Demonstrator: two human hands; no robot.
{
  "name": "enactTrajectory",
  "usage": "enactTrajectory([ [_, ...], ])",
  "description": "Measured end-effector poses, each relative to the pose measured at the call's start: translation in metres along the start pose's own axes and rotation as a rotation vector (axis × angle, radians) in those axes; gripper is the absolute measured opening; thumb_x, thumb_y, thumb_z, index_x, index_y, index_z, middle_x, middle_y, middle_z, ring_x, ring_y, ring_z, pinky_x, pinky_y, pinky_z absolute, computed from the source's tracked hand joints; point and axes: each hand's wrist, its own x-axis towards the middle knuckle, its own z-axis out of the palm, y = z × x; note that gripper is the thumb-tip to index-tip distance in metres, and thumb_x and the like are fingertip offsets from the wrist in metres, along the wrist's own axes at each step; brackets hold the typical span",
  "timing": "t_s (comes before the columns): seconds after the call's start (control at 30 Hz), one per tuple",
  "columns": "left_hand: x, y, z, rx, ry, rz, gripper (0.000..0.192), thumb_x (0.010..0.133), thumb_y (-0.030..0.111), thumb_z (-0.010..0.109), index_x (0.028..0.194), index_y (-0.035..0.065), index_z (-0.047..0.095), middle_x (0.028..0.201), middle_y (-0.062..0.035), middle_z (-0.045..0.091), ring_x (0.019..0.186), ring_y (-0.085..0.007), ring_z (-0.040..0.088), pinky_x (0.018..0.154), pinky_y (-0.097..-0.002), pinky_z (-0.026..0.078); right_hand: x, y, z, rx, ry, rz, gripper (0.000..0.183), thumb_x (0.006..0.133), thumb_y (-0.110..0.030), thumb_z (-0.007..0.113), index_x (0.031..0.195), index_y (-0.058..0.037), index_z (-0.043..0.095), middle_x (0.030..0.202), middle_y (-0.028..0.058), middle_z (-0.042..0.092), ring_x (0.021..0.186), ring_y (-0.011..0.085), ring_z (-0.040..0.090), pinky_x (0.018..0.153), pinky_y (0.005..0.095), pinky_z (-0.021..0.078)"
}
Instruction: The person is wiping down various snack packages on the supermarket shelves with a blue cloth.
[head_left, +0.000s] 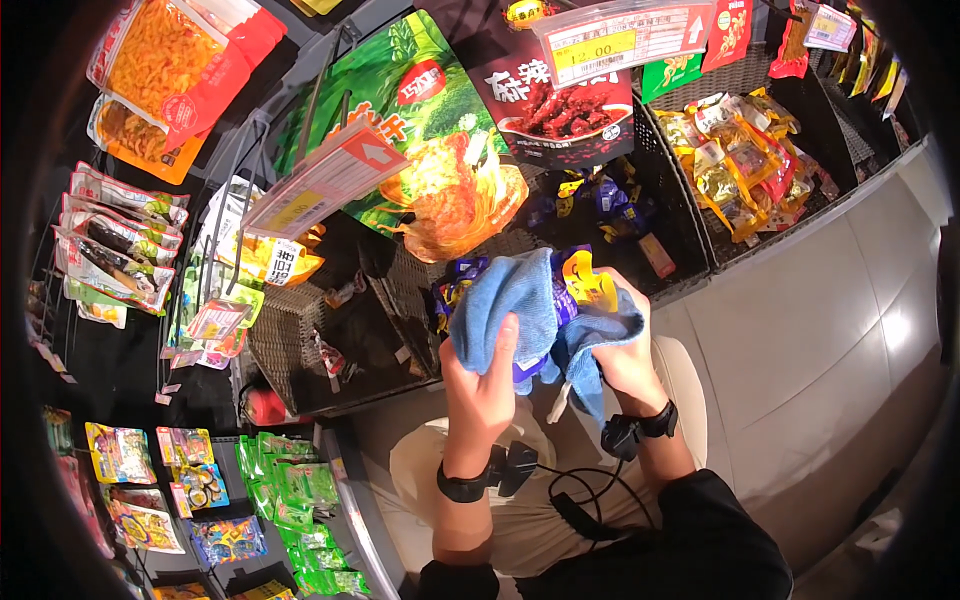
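Before me, my left hand (480, 382) grips a blue cloth (502, 300) with the thumb pressed along its near face. My right hand (634, 360) holds the other side of the same cloth, where a loose fold hangs. Between the hands, a purple-and-yellow snack packet (589, 281) shows, partly wrapped by the cloth. My right fingers are against its far side, mostly hidden. Similar purple packets (615, 202) lie in the dark woven bin (675, 210) just beyond my hands.
A woven bin holds yellow and red packets (735, 161) at the right. Large hanging pouches (427, 142) and price-tag holders (330, 180) jut out above the bins. Green packets (300, 487) hang at the lower left. A cable (592, 517) loops between my wrist straps.
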Motion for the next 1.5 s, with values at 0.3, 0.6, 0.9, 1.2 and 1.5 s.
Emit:
enactTrajectory([
  [0.3, 0.0, -0.006, -0.001, -0.231, -0.145, -0.08, 0.035, 0.086, 0.007, 0.045, 0.118, -0.0062, 0.041, 0.111, -0.0097, 0.052, 0.098, -0.0119, 0.049, 0.086, -0.0244, 0.037, -0.026, 0.029, 0.015, 0.242, 0.531, 0.065, 0.026, 0.079, -0.002, 0.045, 0.105, 0.0011, 0.048, 0.094, 0.0057, 0.056, 0.087, 0.0102, 0.052, 0.079, 0.0233, 0.041],
  [0.6, -0.002, -0.006, 0.006, -0.317, -0.067, -0.247, 0.031, 0.084, 0.011, 0.051, 0.111, -0.0047, 0.049, 0.102, -0.0107, 0.058, 0.091, -0.0132, 0.054, 0.082, -0.0278, 0.041, -0.023, 0.031, 0.004, 0.366, 0.43, 0.188, 0.025, 0.087, -0.013, 0.045, 0.111, -0.0034, 0.045, 0.1, 0.0023, 0.053, 0.091, 0.0098, 0.05, 0.08, 0.0228, 0.0403],
  [0.9, 0.015, -0.016, 0.007, -0.003, 0.22, 0.078, 0.059, 0.071, 0.016, 0.069, 0.117, 0.0007, 0.035, 0.108, -0.0125, 0.04, 0.097, -0.0213, 0.043, 0.082, -0.0334, 0.038, -0.005, 0.002, 0.002, 0.06, 0.357, 0.077, 0.023, 0.072, 0.002, 0.049, 0.094, 0.0021, 0.054, 0.083, 0.0035, 0.057, 0.077, 0.0085, 0.054, 0.071, 0.021, 0.0428],
  [1.2, 0.027, -0.006, 0.003, 0.28, -0.405, 0.394, 0.057, 0.067, 0.006, 0.061, 0.121, 0.0056, 0.043, 0.109, -0.0195, 0.046, 0.097, -0.034, 0.049, 0.084, -0.0367, 0.04, 0.003, -0.007, -0.011, 0.071, 0.278, 0.055, 0.037, 0.06, -0.002, 0.047, 0.096, 0.0051, 0.052, 0.089, 0.0062, 0.057, 0.083, 0.0103, 0.053, 0.076, 0.0214, 0.0412],
  [1.5, 0.023, -0.005, -0.002, 0.271, -0.279, 0.297, 0.069, 0.054, 0.011, 0.072, 0.116, 0.0057, 0.041, 0.095, -0.015, 0.048, 0.085, -0.032, 0.051, 0.075, -0.0373, 0.043, -0.002, 0.001, 0.007, 0.063, 0.116, 0.004, 0.05, 0.065, -0.031, 0.066, 0.099, 0.003, 0.052, 0.096, 0.008, 0.055, 0.092, 0.0149, 0.052, 0.083, 0.0274, 0.0392],
])
